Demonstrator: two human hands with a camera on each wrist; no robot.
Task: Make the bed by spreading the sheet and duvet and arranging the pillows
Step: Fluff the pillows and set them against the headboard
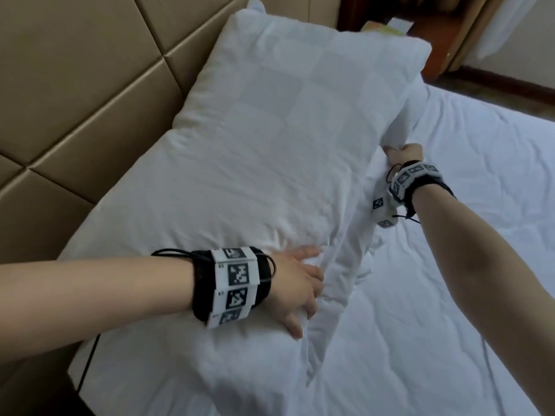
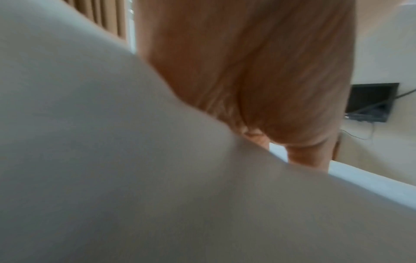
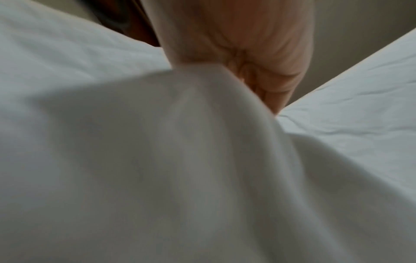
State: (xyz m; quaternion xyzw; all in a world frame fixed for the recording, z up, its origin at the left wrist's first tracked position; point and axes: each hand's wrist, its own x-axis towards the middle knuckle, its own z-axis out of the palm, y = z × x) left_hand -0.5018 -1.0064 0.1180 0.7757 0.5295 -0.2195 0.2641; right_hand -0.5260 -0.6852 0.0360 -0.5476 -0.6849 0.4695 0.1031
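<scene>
A big white pillow [image 1: 270, 139] lies tilted against the tan padded headboard [image 1: 78, 85]. My left hand [image 1: 300, 289] holds the pillow's near edge, its fingers bent over the fabric with the tips buried in a fold. In the left wrist view the pillow [image 2: 112, 160] fills the frame below my left hand [image 2: 258, 89]. My right hand [image 1: 402, 153] grips the pillow's right edge in a fist. The right wrist view shows the right hand [image 3: 258, 53] pinching a bunch of pillow fabric [image 3: 191, 124]. White bedding [image 1: 465, 280] covers the mattress to the right, slightly wrinkled.
A second white pillow corner [image 1: 255, 4] peeks out behind the big one. Dark wooden furniture [image 1: 432, 34] and a pale curtain [image 1: 504, 28] stand beyond the bed's head. A wall-mounted black screen [image 2: 371, 101] shows in the left wrist view.
</scene>
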